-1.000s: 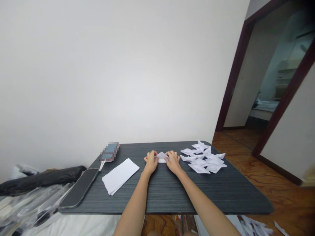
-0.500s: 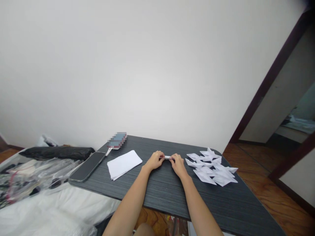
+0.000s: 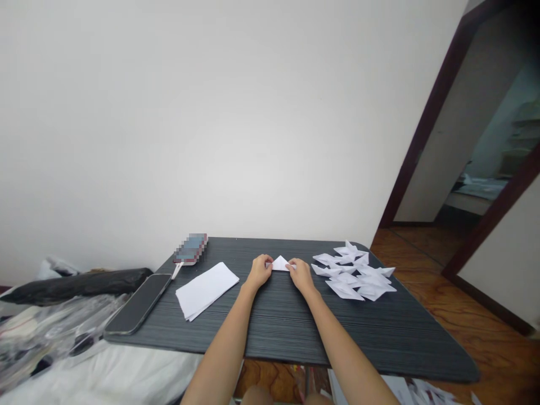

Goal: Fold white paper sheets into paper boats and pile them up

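Note:
A small folded piece of white paper (image 3: 280, 263) with a pointed top is held between my two hands near the middle of the dark table (image 3: 287, 315). My left hand (image 3: 260, 271) pinches its left end, and my right hand (image 3: 300, 273) pinches its right end. Just right of my right hand lies a group of several folded white paper boats (image 3: 354, 275). To the left of my left hand is a stack of flat white paper sheets (image 3: 206, 289).
A dark-screened phone (image 3: 139, 304) lies at the table's left edge. Behind it is a blurred-out device (image 3: 192, 248) with a white cable (image 3: 178, 270). Plastic-wrapped things (image 3: 59, 332) are heaped left of the table. A white wall (image 3: 270, 124) rises behind, with a doorway at right.
The paper between my hands was seen as a thin strip; now its peaked triangular face shows. Both hands still grip its ends. The camera view has turned slightly.

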Tool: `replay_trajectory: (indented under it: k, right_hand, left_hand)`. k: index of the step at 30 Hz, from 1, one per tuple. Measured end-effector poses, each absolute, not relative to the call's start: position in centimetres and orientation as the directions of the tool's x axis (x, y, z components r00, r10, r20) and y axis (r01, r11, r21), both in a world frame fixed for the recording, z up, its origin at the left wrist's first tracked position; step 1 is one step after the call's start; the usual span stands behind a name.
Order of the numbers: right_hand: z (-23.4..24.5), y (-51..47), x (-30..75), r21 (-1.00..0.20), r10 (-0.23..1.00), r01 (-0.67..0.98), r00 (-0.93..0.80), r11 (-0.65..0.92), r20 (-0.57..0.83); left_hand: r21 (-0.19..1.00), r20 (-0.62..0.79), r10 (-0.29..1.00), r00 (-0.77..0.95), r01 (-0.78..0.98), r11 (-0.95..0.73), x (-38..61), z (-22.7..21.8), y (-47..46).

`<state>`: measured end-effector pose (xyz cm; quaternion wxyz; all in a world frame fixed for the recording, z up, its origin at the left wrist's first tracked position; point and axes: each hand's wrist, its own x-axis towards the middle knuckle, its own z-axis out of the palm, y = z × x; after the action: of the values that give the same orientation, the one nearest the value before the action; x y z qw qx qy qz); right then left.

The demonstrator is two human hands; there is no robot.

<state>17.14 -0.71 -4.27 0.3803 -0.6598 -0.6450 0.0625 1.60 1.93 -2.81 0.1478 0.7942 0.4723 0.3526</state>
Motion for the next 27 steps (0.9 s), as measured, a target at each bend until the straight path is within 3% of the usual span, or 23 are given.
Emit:
replay_trajectory:
  k: [10, 13, 18, 20, 27]
  right_hand:
    - [-3.5, -1.7, 16.1, -0.444, 0.889, 0.895, 0.23, -0.035, 0.395]
    - [-2.8, -2.6, 15.4, -0.37, 0.867, 0.926, 0.245, -0.077, 0.434]
    - [-2.4, -2.8, 15.0, -0.264, 0.905, 0.961, 0.042, 0.079, 0.424]
    - [-2.6, -2.7, 15.1, -0.262, 0.906, 0.957, 0.0, 0.122, 0.424]
    - [-3.3, -3.5, 15.9, -0.332, 0.892, 0.941, 0.092, 0.068, 0.443]
  left_hand:
    - [0.392, 0.377, 0.876, 0.3, 0.805, -0.445, 2.2, -2.5, 0.8]
    - [0.312, 0.368, 0.837, 0.405, 0.794, -0.522, 2.6, -1.8, -0.1]
    - [0.292, 0.33, 0.742, 0.583, 0.685, -0.668, 3.5, -1.8, -0.6]
    - [0.322, 0.353, 0.761, 0.544, 0.693, -0.645, 3.6, -2.2, -0.6]
    - [0.355, 0.4, 0.87, 0.289, 0.826, -0.438, 2.4, -2.4, -1.0]
